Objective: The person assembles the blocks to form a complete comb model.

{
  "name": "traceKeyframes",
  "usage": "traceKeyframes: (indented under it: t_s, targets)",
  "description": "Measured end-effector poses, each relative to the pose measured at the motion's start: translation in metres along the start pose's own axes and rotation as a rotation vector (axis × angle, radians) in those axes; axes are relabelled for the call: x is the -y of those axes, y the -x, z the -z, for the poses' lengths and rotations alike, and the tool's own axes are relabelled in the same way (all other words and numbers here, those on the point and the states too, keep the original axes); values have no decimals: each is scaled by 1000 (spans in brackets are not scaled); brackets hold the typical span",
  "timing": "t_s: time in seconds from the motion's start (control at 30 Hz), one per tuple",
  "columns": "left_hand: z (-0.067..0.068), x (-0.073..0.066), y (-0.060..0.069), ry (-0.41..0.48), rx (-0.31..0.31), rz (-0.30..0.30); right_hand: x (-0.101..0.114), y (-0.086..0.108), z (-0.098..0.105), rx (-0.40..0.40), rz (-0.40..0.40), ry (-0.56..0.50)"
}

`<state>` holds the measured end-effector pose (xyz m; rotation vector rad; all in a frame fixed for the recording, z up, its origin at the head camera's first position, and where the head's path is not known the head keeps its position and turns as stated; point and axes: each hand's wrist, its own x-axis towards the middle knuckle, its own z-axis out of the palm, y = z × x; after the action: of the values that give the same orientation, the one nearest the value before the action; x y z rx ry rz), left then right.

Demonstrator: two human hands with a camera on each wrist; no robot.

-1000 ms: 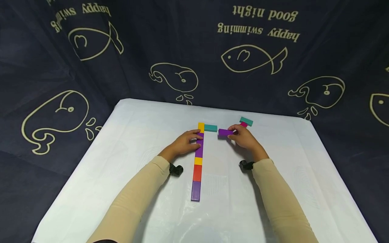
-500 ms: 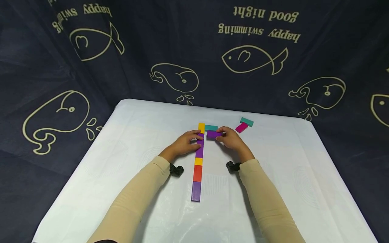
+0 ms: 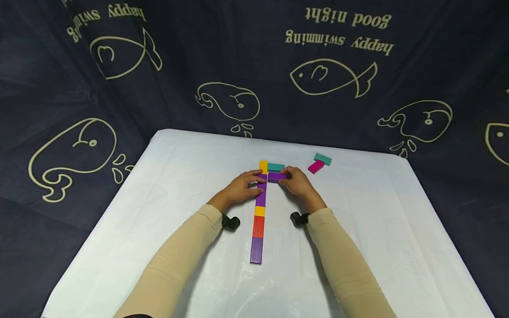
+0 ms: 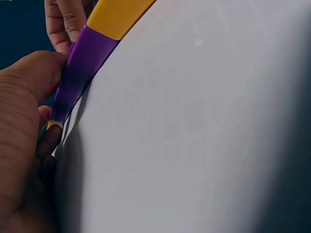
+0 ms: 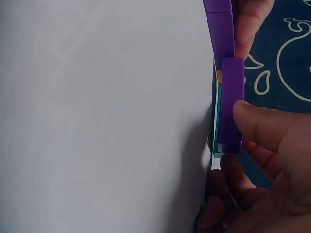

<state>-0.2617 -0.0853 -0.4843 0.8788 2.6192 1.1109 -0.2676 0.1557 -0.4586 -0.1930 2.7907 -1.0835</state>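
Observation:
My right hand (image 3: 298,181) pinches a purple block (image 3: 276,177) between thumb and fingers, near its right end. The block lies crosswise beside a column of coloured blocks, just in front of a teal block (image 3: 275,167). Its left end is close to the column; I cannot tell if they touch. In the right wrist view the held purple block (image 5: 232,97) largely covers the teal one. My left hand (image 3: 242,187) rests its thumb and fingertips on the purple part (image 3: 260,198) of the column, also seen as purple blocks (image 4: 85,60) in the left wrist view.
Towards me the column continues with a yellow block (image 3: 260,211), a red block (image 3: 258,226) and a purple block (image 3: 256,250). Its far end is a yellow block (image 3: 263,166). Back right on the white tabletop (image 3: 191,154) lie a magenta block (image 3: 316,167) and another teal block (image 3: 322,159).
My right hand has carried the purple block left to the column, beside the teal block, uncovering the magenta block. My left hand has stayed in place.

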Motion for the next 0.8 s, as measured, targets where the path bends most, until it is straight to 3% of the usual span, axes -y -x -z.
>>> traceKeyframes:
  t_s: [0.8]
  targets:
    - [-1, -1, 0, 3, -6, 12, 2, -2, -5, 1, -41, -5]
